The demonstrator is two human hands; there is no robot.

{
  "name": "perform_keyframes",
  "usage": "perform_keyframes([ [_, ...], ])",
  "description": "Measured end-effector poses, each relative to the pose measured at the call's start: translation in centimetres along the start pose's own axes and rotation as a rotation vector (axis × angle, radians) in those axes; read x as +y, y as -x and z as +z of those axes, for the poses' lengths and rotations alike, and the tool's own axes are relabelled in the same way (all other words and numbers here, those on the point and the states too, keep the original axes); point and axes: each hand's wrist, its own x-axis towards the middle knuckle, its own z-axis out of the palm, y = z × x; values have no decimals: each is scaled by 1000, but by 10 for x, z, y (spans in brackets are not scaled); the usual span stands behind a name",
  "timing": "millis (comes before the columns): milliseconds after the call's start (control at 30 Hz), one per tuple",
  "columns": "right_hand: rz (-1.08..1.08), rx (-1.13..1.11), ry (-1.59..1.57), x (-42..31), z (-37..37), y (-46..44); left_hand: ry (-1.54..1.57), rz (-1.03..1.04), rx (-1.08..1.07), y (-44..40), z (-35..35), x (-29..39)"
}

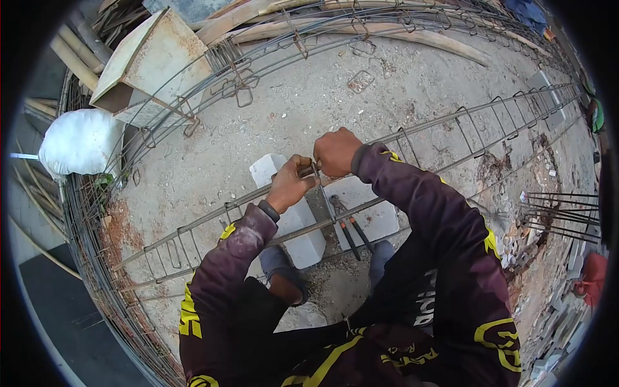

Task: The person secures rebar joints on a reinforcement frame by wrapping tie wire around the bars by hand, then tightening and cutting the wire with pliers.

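Observation:
A long rebar cage with square wire stirrups crosses in front of me. My left hand is closed, thumb and fingers pinching the upper corner of a steel stirrup. Right beside it, my right hand makes a fist at the cage's far bar; what lies inside its fingers is hidden. Below the hands, pincers with orange and black handles lie against a white block. A second white block sits under the cage to the left, near my foot.
Bundled rebar curves around the far and left sides. A rusty pale metal box and a white sack stand at left. Loose stirrups lie on the concrete floor. Rebar ends jut out at right, beside rubble.

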Motion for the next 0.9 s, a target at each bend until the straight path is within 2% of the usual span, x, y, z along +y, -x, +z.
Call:
perform_keyframes([
  [33,-44,82,144,-5,-5,2,-75,-83,66,0,7,3],
  [133,-155,246,253,-7,-1,3,-296,-155,240,9,24,17],
  [167,-115,152,195,-8,-10,6,-312,-119,351,11,33,10],
  [267,-9,55,21,1,-6,-3,-355,-117,498,12,46,12],
  [300,31,11,-55,-3,-14,0,-343,-157,522,12,48,19],
  [400,122,-116,-102,-9,-25,2,-333,-100,574,11,53,10],
  [567,-42,142,278,-6,-5,2,-270,-7,676,16,59,14],
  [667,-222,296,302,-5,-3,3,-241,25,704,18,60,13],
  [767,-223,262,264,-5,-9,8,-242,57,767,17,63,8],
  [900,-398,219,415,-15,-22,0,-215,91,807,18,63,10],
])
